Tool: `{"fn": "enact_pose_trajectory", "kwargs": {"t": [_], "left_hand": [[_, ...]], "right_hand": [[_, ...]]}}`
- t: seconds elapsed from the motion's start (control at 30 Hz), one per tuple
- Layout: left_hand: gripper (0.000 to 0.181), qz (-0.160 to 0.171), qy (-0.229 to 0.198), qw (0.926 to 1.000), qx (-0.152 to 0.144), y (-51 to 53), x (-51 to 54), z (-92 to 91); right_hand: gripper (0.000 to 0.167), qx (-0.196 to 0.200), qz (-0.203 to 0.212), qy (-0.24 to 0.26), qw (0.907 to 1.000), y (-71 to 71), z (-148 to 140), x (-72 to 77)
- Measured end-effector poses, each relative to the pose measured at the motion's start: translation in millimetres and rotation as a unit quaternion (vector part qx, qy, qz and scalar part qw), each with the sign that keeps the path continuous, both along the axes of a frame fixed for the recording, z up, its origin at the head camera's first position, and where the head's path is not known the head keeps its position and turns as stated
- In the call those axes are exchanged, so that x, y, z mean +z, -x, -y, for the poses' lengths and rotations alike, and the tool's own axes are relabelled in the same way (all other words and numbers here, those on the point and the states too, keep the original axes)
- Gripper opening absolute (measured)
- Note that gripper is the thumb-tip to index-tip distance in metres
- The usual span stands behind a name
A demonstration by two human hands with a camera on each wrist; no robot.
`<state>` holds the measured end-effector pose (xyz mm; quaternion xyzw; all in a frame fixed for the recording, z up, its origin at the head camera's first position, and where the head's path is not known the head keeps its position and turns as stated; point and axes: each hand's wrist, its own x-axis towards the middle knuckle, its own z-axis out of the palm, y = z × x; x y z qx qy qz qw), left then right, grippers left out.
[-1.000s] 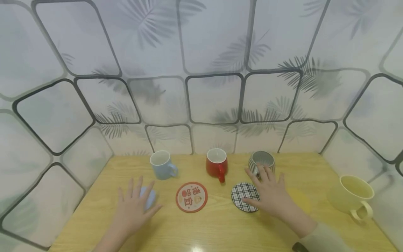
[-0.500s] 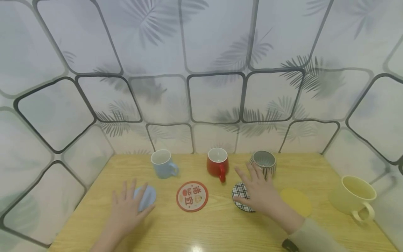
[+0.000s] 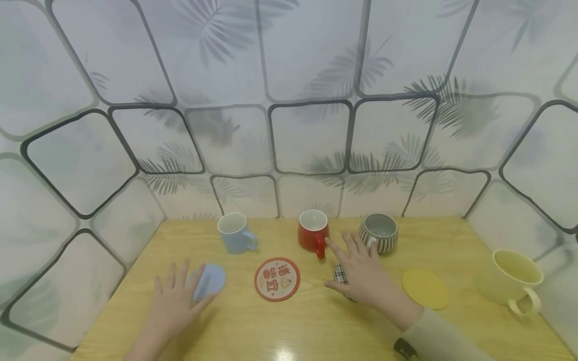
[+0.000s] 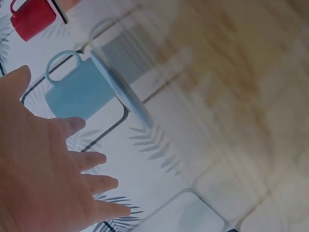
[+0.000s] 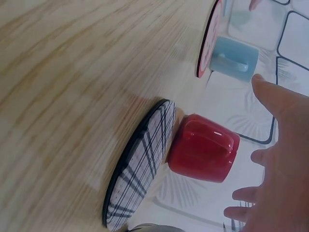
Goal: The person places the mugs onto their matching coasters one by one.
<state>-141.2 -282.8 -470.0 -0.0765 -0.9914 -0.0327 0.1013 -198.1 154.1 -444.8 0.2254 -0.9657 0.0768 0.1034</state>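
Observation:
My left hand [image 3: 173, 303] is spread over the wooden table at the left, its fingers apart and holding nothing. Beside it lies a round light-blue coaster [image 3: 213, 281], partly covered by the index finger. My right hand [image 3: 363, 273] hovers with spread fingers over a black-and-white plaid coaster [image 5: 140, 166], which it mostly hides in the head view. Just beyond the right fingertips stand a red mug [image 3: 311, 235] and a grey striped cup [image 3: 384, 239]. A blue mug [image 3: 235, 238] is upright behind the light-blue coaster. In the left wrist view, the fingers extend below the blue mug [image 4: 82, 94].
Between the hands lies a red-rimmed round coaster [image 3: 277, 279] with printed characters. Right of the right hand are a yellow coaster [image 3: 426, 288] and a large pale-yellow cup [image 3: 508, 278]. A patterned wall [image 3: 307, 140] closes the table's back and sides.
My right hand has moved left, uncovering the striped cup and the yellow coaster. My left hand has drawn a little left and down, showing more of the light-blue coaster.

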Motion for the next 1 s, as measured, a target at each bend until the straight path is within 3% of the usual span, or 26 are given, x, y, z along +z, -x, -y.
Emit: {"fn": "enact_pose_trajectory", "kwargs": {"t": [0.43, 0.67, 1.0], "left_hand": [[0.075, 0.026, 0.001, 0.9997, -0.001, 3.1, -2.6, 20.3], [0.075, 0.042, 0.002, 0.9991, -0.003, 8.0, -2.7, 29.2], [0.073, 0.071, -0.012, 0.997, -0.027, 14.5, -6.1, 47.3]], "right_hand": [[0.099, 0.0, 0.029, -0.013, 0.9995, 6.2, 22.9, 6.0], [0.099, 0.007, 0.023, -0.004, 0.9997, 12.4, 35.8, 3.3], [0.098, 0.011, 0.04, 0.003, 0.9991, 18.1, 50.6, 2.0]]}}
